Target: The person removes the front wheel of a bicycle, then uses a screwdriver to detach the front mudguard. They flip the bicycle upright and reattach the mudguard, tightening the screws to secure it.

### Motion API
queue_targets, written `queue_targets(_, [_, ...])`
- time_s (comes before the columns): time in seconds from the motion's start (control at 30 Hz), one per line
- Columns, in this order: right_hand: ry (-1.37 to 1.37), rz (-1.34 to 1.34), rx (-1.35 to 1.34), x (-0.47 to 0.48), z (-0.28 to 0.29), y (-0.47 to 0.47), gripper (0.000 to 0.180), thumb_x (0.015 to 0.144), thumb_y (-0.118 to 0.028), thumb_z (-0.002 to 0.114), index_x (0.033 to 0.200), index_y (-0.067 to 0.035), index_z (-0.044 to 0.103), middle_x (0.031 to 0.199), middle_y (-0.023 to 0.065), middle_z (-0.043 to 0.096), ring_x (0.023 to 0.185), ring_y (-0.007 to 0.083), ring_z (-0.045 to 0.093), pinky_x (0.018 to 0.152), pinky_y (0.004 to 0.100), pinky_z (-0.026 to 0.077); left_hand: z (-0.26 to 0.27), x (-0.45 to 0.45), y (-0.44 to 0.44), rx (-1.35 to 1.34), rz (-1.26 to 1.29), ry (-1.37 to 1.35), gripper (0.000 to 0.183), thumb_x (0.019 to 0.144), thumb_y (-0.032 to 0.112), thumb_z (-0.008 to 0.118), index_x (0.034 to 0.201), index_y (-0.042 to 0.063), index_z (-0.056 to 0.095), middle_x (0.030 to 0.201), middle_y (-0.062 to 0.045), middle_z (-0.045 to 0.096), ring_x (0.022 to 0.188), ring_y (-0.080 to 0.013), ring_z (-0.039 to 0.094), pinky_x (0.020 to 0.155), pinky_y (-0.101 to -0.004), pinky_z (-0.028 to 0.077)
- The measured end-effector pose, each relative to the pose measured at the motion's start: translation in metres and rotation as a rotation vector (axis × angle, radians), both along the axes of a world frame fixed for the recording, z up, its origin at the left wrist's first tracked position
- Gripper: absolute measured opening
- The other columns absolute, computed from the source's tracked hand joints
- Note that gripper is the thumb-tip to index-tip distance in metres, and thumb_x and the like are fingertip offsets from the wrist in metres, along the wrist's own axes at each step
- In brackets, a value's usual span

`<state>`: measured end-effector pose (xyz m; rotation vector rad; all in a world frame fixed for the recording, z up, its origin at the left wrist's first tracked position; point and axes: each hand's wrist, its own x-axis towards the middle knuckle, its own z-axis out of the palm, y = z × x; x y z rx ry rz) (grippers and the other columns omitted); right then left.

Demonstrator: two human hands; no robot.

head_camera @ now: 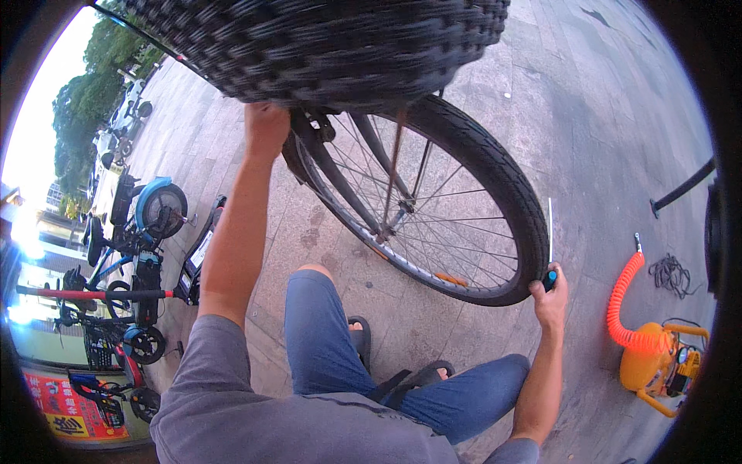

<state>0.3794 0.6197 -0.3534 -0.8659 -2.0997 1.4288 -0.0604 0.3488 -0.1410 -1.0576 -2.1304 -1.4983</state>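
Note:
A bicycle front wheel point(524, 191) with a black tyre and wire spokes stands tilted before me, between the legs of its fork point(336, 174). Above it, a black woven basket point(348, 52) fills the top of the view, blurred. My left hand point(266, 124) is raised to the basket's lower edge beside the fork; its fingers are mostly hidden, so its grip is unclear. At the tyre's near right side, my right hand point(549, 296) holds a screwdriver point(550, 281) by its teal and black handle, the pale shaft pointing up alongside the tyre. Orange reflectors point(451, 279) sit among the spokes.
An orange air compressor point(643, 365) with a coiled orange hose point(617, 296) stands at right, near a dark bundled cable point(669, 275). Parked scooters and bikes point(156, 214) line the left, with a red and black scooter stem point(104, 294). Stone paving point(324, 232) lies underneath.

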Motion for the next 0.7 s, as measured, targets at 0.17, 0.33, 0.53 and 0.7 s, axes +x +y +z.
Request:
queue_targets(0.17, [0.016,0.031,-0.147,0.011,0.012,-0.025,0.049,0.052,-0.027,0.08,0.084,-0.006,0.049,0.07,-0.0025,0.044,0.066,0.0104,0.044,0.061,0.0261,0.04,0.001,-0.008,-0.013,-0.118,-0.026,0.014,0.031,0.086,0.013,0.059,0.115,0.0,0.057,0.11,-0.009,0.063,0.101,-0.0195,0.056,0.089,-0.0323,0.042])
queue_targets(0.33, [-0.056,0.231,-0.05,0.014,0.039,-0.05,0.055,0.042,-0.025,0.088,0.078,-0.006,0.052,0.074,0.0032,0.047,0.067,0.0165,0.049,0.061,0.0304,0.043,0.018,-0.009,-0.036,-0.321,-0.006,-0.042,0.04,0.084,0.015,0.062,0.12,0.0,0.052,0.114,-0.012,0.06,0.106,-0.0209,0.054,0.093,-0.0352,0.041])
queue_targets(0.53, [-0.238,0.199,-0.11,0.023,0.062,-0.1,0.059,0.044,-0.034,0.092,0.076,-0.005,0.052,0.077,0.0083,0.05,0.069,0.0236,0.052,0.061,0.035,0.044,0.031,0.064,-0.104,-0.781,-0.048,-0.505,0.052,0.082,0.017,0.066,0.127,-0.001,0.047,0.12,-0.014,0.057,0.111,-0.0226,0.052,0.097,-0.0386,0.04])
queue_targets(0.7, [-0.527,0.387,-0.28,0.018,0.116,-0.126,0.07,0.049,-0.041,0.09,0.093,0.002,0.057,0.096,0.019,0.056,0.091,0.0323,0.058,0.08,0.0407,0.049,0.042,0.22,-0.086,-0.835,-0.233,-1.035,0.063,0.08,0.019,0.069,0.133,-0.001,0.043,0.124,-0.017,0.054,0.115,-0.024,0.051,0.1,-0.0415,0.039])
